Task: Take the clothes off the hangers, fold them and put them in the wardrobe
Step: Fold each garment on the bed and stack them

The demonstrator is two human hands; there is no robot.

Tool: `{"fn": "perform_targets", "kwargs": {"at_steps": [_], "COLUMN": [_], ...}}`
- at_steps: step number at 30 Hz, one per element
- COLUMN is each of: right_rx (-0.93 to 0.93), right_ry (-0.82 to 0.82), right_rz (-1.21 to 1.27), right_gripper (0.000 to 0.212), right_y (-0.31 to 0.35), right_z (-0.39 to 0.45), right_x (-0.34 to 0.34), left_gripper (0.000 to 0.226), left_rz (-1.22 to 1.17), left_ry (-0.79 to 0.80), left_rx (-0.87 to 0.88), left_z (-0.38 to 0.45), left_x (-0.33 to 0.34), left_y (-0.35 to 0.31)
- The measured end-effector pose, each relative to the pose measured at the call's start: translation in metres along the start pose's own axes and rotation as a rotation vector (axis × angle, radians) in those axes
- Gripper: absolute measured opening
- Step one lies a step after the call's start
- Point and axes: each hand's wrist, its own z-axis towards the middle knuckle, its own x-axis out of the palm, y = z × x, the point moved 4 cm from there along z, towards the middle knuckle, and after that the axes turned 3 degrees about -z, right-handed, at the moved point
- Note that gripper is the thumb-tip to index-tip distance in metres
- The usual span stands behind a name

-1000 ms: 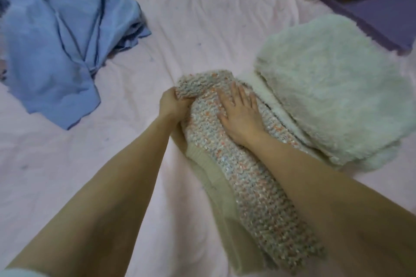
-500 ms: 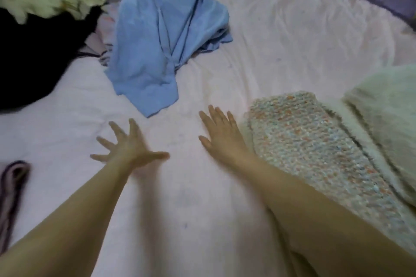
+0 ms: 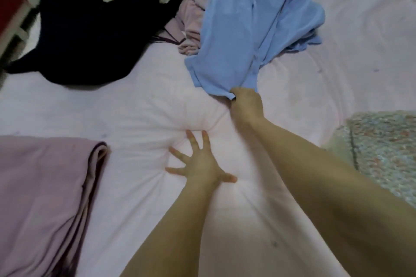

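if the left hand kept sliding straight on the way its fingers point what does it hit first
Probably the blue garment. The left hand lies spread on the pink sheet, fingers pointing up the bed; bare sheet lies ahead until the blue hem that the right hand grips.

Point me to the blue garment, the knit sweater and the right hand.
blue garment [image 3: 227, 36], head view, middle of its cloth
knit sweater [image 3: 382, 148], head view, top face
right hand [image 3: 246, 103], head view, back of hand

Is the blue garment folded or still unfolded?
Unfolded: the blue garment lies crumpled in loose creases on the bed, its near edge held in the right hand grip.
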Motion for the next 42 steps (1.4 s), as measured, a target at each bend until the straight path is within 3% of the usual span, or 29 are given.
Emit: {"fn": "perform_targets", "kwargs": {"at_steps": [4,10,16,21,23,25,27,29,31,33,35,39,41,42], "right_rx": [-0.038,0.033,0.181,0.204,0.163,0.089,-0.012,-0.142,-0.200,-0.166,-0.083,-0.088,-0.148,-0.191], "right_ry": [0.162,0.462,0.402,0.408,0.446,0.435,0.390,0.384,0.299,0.136,0.022,0.202,0.312,0.389], "right_rz": [-0.016,0.052,0.607,0.795,0.762,0.770,0.761,0.575,0.304,0.168,0.310,0.835,0.852,0.834], "right_gripper": [0.016,0.015,0.023,0.032,0.019,0.020,0.017,0.023,0.014,0.018,0.020,0.087,0.097,0.089], "right_y": [0.006,0.017,0.086,0.122,0.137,0.152,0.160,0.159,0.141,0.115,0.090,0.078,0.095,0.106], "right_z": [-0.026,-0.166,-0.250,-0.278,-0.289,-0.299,-0.322,-0.338,-0.339,-0.339,-0.334,-0.352,-0.363,-0.371], "right_x": [-0.020,-0.051,-0.185,-0.304,-0.358,-0.388,-0.431,-0.455,-0.474,-0.507,-0.530,-0.545,-0.540,-0.536], "left_gripper": [0.143,0.140,0.107,0.079,0.076,0.077,0.058,0.038,0.028,0.016,0.017,0.027,0.023,0.024], "left_rz": [-0.051,-0.045,-0.207,-0.253,-0.289,-0.327,-0.219,-0.113,-0.109,-0.191,-0.330,-0.877,-1.046,-1.093], "left_ry": [0.045,0.071,0.241,-0.015,-0.105,-0.151,-0.190,-0.190,-0.182,-0.225,-0.313,-0.329,-0.315,-0.322], "left_rx": [0.037,0.268,0.528,0.692,0.773,0.829,0.893,0.894,0.904,0.928,0.982,0.928,0.876,0.856], "left_z": [-0.002,-0.049,-0.193,-0.287,-0.327,-0.350,-0.378,-0.404,-0.429,-0.466,-0.496,-0.567,-0.592,-0.604], "left_x": [-0.011,-0.048,-0.111,-0.174,-0.207,-0.220,-0.232,-0.239,-0.246,-0.257,-0.277,-0.324,-0.340,-0.345], "left_y": [0.002,0.030,0.027,0.006,-0.013,-0.028,-0.043,-0.054,-0.063,-0.078,-0.095,-0.116,-0.117,-0.117]}}
